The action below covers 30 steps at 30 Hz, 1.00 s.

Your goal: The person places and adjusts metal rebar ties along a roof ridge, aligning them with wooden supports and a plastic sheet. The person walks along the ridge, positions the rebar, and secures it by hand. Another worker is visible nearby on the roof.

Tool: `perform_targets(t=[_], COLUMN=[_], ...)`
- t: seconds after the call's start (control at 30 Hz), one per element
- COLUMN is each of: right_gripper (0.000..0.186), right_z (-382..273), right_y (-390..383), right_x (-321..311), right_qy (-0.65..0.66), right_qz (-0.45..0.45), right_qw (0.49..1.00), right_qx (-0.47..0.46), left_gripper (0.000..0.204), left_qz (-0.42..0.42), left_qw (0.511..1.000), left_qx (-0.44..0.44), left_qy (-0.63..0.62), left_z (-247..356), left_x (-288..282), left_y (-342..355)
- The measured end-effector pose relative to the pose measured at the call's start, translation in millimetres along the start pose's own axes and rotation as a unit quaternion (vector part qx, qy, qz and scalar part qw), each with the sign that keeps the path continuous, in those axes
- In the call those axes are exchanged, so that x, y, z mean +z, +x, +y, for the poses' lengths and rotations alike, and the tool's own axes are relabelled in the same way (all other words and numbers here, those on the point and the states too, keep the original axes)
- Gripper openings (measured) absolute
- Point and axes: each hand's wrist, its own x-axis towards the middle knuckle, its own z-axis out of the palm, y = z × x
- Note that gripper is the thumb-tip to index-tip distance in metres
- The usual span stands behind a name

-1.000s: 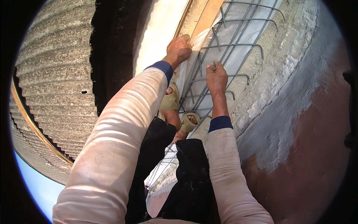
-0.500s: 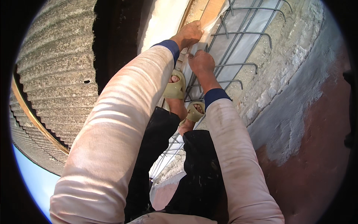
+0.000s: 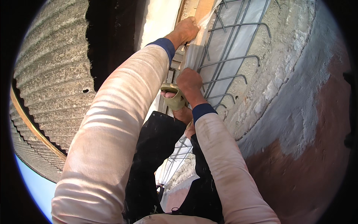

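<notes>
A cage of steel reinforcing bars [image 3: 227, 56] lies in a narrow trench lined with translucent plastic sheet [image 3: 238, 41]. My left hand [image 3: 186, 30] is stretched far forward and grips the left edge of the plastic sheet against a wooden form board [image 3: 203, 9]. My right hand [image 3: 189, 80] is closed on the sheet's edge nearer to me, beside the bars. Both arms wear pale long sleeves with dark blue cuffs. My foot in an olive sandal [image 3: 173, 99] stands just below my right hand.
A rough concrete wall top [image 3: 283, 63] runs along the right of the trench, with reddish wall [image 3: 317, 160] beyond it. A corrugated grey roof [image 3: 48, 82] lies far below on the left, past a dark gap [image 3: 108, 37].
My left hand has reached further up along the sheet's edge. My right hand has shifted left from the bars to the plastic edge. The view has tilted closer to the trench.
</notes>
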Motion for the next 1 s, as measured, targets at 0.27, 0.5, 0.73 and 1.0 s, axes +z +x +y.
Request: perform_targets(t=[0.27,0.5,0.73,1.0], right_gripper=[0.027,0.031,0.040,0.032], right_z=[1,-6,10,49], right_y=[18,42,-56,-259], right_x=[20,22,-51,-268], right_qy=[0.031,0.011,-0.038,0.145], right_qz=[-0.009,-0.078,-0.019,0.349], right_qw=[0.994,0.992,0.994,0.925], right_qx=[-0.104,-0.100,-0.102,-0.027], left_gripper=[0.023,0.024,0.032,0.027], left_qz=[-0.076,0.093,0.025,0.023], left_qw=[0.985,0.994,1.000,0.993], left_qx=[-0.007,0.056,-0.001,0.007], left_qy=[-0.153,-0.001,0.006,0.114], left_z=[-14,-11,2,13], left_x=[-18,2,-7,-10], left_y=[-3,-13,-14,-21])
